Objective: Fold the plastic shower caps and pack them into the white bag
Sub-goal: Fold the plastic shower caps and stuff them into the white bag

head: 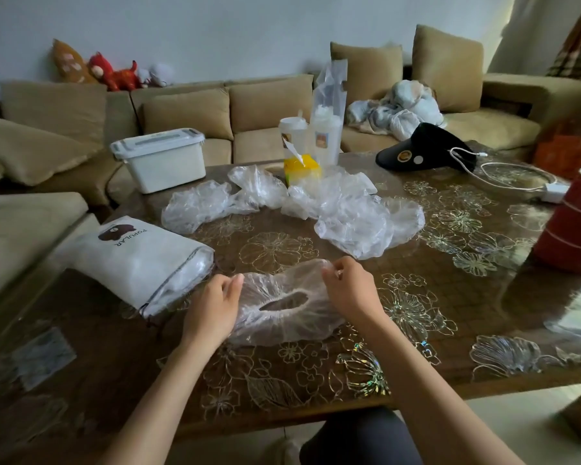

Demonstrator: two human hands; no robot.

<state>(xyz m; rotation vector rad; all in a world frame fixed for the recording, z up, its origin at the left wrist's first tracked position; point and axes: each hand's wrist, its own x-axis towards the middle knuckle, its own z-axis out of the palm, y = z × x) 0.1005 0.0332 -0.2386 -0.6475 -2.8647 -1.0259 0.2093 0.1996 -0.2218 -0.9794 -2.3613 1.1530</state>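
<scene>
Head view, the only view supplied. A clear plastic shower cap (282,307) lies on the near middle of the flower-patterned table (282,380), its elastic opening facing up. The right hand (349,286) is at the cap's 1 o'clock, fingers curled and pinching the raised rim. The left hand (215,303) is at the cap's 9 o'clock with its fingertips on the film; the back of the hand hides the underside, so I cannot tell whether it grasps or only touches. The white bag (138,260) lies at 10 o'clock of the cap, mouth toward the hands, with crumpled plastic showing inside; the count is not readable. A heap of loose shower caps (349,213) lies at 12 to 1 o'clock, and individual caps cannot be separated. A white lidded storage box (161,159) sits at 11 o'clock on the far edge. A black visor cap (423,149) sits at 1 o'clock. A red cup (574,223) at 3 o'clock is cut off by the frame edge.
</scene>
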